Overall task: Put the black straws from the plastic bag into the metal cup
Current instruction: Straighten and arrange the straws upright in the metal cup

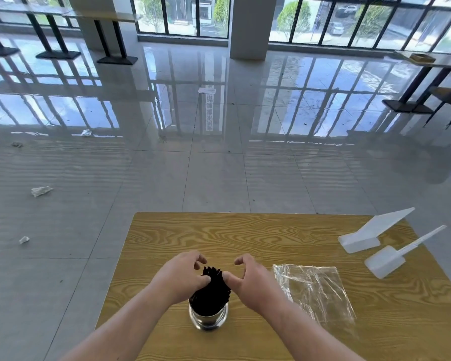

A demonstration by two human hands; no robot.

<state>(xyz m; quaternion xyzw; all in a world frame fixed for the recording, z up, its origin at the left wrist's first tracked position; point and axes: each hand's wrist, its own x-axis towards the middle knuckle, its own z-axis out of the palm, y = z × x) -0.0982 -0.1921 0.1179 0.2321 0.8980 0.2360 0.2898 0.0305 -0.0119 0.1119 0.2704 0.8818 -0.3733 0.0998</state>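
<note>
A bundle of black straws point(212, 290) stands upright in the shiny metal cup point(208, 320) near the front middle of the wooden table point(245, 235). My left hand point(180, 277) is on the left of the bundle's top, thumb against the straws and fingers curled over them. My right hand point(250, 280) is on the right side, its thumb touching the straws and its fingers bent above them. The clear plastic bag point(315, 290) lies flat and empty on the table to the right of the cup.
Two white plastic scoops point(359, 238) point(385, 261) lie at the table's right edge. Beyond the table is a glossy tiled floor with scraps of paper point(41, 191), other tables and large windows.
</note>
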